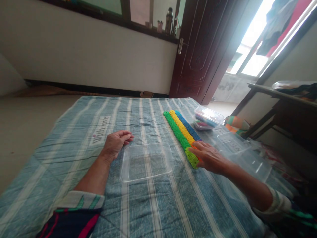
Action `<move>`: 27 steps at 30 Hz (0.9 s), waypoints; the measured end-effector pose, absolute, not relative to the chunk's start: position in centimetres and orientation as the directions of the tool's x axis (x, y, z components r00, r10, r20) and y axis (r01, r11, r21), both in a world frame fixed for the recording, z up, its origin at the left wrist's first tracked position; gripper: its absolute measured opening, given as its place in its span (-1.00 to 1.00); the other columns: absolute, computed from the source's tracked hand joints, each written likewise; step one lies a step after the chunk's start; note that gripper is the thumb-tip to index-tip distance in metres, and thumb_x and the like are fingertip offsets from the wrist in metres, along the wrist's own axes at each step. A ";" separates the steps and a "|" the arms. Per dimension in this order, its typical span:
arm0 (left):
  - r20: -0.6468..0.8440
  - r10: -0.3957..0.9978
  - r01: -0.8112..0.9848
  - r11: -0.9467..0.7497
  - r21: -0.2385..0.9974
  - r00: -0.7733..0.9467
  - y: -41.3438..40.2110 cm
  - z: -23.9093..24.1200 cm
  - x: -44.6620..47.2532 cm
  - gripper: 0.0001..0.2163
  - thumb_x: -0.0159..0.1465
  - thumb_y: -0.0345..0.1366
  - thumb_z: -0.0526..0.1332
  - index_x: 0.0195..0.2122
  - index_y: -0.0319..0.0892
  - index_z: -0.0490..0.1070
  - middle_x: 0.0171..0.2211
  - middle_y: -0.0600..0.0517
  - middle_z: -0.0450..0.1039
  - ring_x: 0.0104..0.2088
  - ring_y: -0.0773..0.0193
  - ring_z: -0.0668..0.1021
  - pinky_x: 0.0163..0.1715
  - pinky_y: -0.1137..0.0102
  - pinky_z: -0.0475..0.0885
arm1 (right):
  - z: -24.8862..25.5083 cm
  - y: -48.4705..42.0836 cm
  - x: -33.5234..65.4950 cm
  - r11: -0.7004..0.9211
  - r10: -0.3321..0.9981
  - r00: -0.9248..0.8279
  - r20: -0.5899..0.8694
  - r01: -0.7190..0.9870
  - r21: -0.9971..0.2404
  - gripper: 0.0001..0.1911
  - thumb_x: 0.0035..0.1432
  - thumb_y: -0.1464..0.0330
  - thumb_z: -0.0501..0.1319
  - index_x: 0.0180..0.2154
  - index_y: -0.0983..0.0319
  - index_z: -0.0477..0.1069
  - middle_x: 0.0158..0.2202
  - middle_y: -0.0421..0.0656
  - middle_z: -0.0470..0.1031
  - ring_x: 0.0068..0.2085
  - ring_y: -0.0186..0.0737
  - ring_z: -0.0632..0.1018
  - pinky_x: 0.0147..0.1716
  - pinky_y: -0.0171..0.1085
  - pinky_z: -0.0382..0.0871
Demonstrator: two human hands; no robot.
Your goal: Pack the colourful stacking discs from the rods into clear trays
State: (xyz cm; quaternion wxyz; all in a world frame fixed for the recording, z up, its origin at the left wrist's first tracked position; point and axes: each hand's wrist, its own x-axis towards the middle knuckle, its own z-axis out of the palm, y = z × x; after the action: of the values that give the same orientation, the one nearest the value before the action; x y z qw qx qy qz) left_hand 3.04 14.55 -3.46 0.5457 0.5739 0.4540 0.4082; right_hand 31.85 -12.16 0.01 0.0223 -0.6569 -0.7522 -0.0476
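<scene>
My left hand (118, 144) hovers over or rests on the striped cloth, its fingers drawn together with nothing visible in them. Just right of it lies a clear plastic lid or shallow tray (147, 162), flat on the cloth. My right hand (209, 158) is closed over the near end of rows of textured, scalloped pieces, fingers on the orange pieces (194, 145). Beside these run a green row (177, 130), a yellow row (182, 126) and a blue row (188, 127). Lime-green pieces (192, 158) show at the near end. My palm partly hides them.
Clear lidded boxes (208, 117) with coloured contents stand stacked at the back right. More clear plastic containers (250, 158) lie beyond my right forearm. A blue striped cloth (74, 158) covers the surface. Behind are a dark red door (198, 49) and a shelf (284, 94).
</scene>
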 end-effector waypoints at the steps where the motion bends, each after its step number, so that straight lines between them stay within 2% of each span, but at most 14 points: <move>1: -0.027 0.967 0.074 0.008 0.997 0.255 14.5 -3.5 3.1 -0.79 -0.11 -0.32 0.34 -0.41 -0.26 0.50 -0.48 -0.02 0.57 -0.48 0.30 0.56 -0.54 0.51 0.39 | 0.1 -11.9 31.9 0.132 0.988 -0.135 0.079 0.990 0.047 -0.38 -0.07 0.41 0.40 0.07 0.20 0.35 -0.03 -0.02 0.39 0.04 -0.01 0.36 -0.02 -0.08 0.29; 6: -0.035 0.967 0.076 0.016 0.997 0.252 14.3 -3.3 3.2 -0.78 -0.11 -0.32 0.34 -0.40 -0.27 0.50 -0.49 -0.01 0.56 -0.49 0.33 0.55 -0.53 0.52 0.38 | 0.4 -11.1 32.0 0.144 0.989 -0.145 0.009 0.987 0.070 -0.40 -0.10 0.39 0.41 0.04 0.21 0.37 -0.05 -0.04 0.38 0.03 -0.03 0.35 -0.01 -0.11 0.26; 12: -0.031 0.968 0.079 0.011 0.997 0.251 14.2 -3.2 3.2 -0.80 -0.11 -0.32 0.33 -0.43 -0.26 0.50 -0.50 -0.01 0.56 -0.50 0.33 0.54 -0.54 0.52 0.37 | 0.4 -10.8 32.1 0.143 0.990 -0.143 0.000 0.988 0.062 -0.48 -0.11 0.38 0.41 -0.04 0.17 0.41 -0.09 -0.08 0.38 -0.02 -0.07 0.37 -0.05 -0.14 0.25; 22: -0.029 0.969 0.067 0.013 0.998 0.245 14.1 -3.1 3.2 -0.80 -0.14 -0.35 0.33 -0.43 -0.25 0.50 -0.52 0.00 0.56 -0.50 0.33 0.55 -0.54 0.53 0.37 | 0.7 -10.0 32.2 0.131 0.990 -0.128 -0.055 0.989 0.067 -0.43 -0.18 0.37 0.46 -0.06 0.18 0.41 -0.12 -0.09 0.39 -0.07 -0.06 0.39 -0.13 -0.17 0.26; 27: -0.023 0.969 0.071 0.005 0.997 0.246 14.2 -3.2 3.2 -0.79 -0.14 -0.33 0.33 -0.43 -0.25 0.50 -0.52 0.00 0.56 -0.51 0.31 0.55 -0.55 0.52 0.39 | 0.8 -9.9 32.3 0.118 0.990 -0.113 -0.080 0.992 0.048 -0.38 -0.19 0.37 0.47 -0.02 0.20 0.39 -0.08 -0.08 0.39 -0.04 -0.04 0.39 -0.10 -0.14 0.28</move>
State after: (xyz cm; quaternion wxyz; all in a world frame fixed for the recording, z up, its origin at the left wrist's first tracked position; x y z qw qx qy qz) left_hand 3.20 14.18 -3.23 0.5441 0.5720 0.4546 0.4125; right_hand 32.27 -9.91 0.79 -0.0460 -0.6642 -0.7461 0.0085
